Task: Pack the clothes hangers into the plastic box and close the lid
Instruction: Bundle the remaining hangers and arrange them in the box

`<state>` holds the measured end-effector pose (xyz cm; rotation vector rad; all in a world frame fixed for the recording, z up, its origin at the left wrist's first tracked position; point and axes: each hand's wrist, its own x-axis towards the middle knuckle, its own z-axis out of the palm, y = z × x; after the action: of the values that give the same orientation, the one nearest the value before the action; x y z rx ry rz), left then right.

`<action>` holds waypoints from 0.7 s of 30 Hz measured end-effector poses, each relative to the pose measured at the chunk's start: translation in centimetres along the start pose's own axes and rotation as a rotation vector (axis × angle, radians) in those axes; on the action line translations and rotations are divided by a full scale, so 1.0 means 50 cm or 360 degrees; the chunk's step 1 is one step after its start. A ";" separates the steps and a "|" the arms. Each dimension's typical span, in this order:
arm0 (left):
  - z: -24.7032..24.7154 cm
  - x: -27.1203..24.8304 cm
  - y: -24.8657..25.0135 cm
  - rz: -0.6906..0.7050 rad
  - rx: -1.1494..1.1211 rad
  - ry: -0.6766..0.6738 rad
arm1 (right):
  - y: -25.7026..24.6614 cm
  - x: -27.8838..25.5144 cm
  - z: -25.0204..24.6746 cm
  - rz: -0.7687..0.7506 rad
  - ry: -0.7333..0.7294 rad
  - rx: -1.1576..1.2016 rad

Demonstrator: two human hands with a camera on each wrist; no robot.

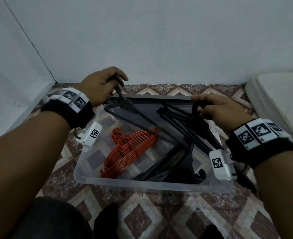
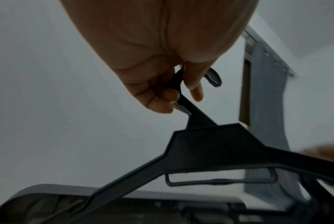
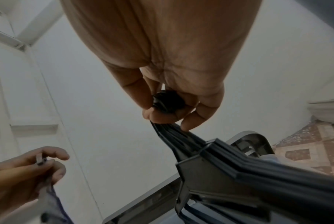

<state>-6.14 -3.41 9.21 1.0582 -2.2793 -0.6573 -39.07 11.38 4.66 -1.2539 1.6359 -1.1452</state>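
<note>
A: Floor (image 1: 159, 213) is patterned tile, white wall (image 1: 159, 40) at 12 o'clock. Where's the box?

B: Clear plastic box (image 1: 152, 184) sits on the floor, centre of the head view, open. Grey lid (image 1: 152, 97) lies along its 12 o'clock edge, against the wall.

A: Contents?

B: Loose black hangers (image 1: 175, 168) piled toward 4 o'clock, orange hangers (image 1: 130, 149) bunched toward 8 o'clock, lying flat on the bottom.

A: Hands?

B: Apart, both above the far side of the box. Right hand (image 1: 216, 111) at 2 o'clock, fingers curled round the hooks of a black hanger bundle (image 3: 248, 165); the bundle slants down into the box. Left hand (image 1: 100, 85) at 11 o'clock, thumb and fingers pinching the neck of a single black hanger (image 2: 215, 150) just under its hook; its body angles down over the box interior.

A: Do the two touch?

B: Can't tell; they cross near the middle in the head view.
</note>
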 end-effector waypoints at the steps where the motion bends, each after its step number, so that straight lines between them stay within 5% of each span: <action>1: 0.015 -0.004 0.018 0.0043 0.0100 -0.0124 | -0.004 0.000 0.005 0.0010 -0.0004 0.0046; 4: 0.083 -0.013 0.079 0.0194 0.0369 -0.0401 | -0.016 -0.006 0.035 0.0005 -0.0125 0.0053; 7: 0.159 -0.014 0.133 0.0301 0.0414 -0.0396 | -0.028 -0.019 0.067 -0.0059 -0.0324 -0.0281; 13: 0.217 -0.007 0.155 0.0192 -0.0239 -0.0255 | -0.044 -0.028 0.085 -0.0124 -0.0157 -0.0486; 15: 0.222 -0.005 0.125 0.0319 0.0015 -0.0367 | -0.052 -0.032 0.080 -0.0100 -0.0127 -0.0309; 19: 0.241 -0.011 0.060 0.0418 0.1100 -0.0673 | -0.067 -0.039 0.070 -0.0169 -0.0125 -0.0087; 21: 0.242 -0.007 0.049 0.0400 0.1064 -0.0679 | -0.068 -0.039 0.053 -0.0200 -0.0153 -0.0033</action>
<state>-15.06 0.69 1.71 0.9350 -3.0559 0.0092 -35.18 12.35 7.15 -1.4204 1.5197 -1.1278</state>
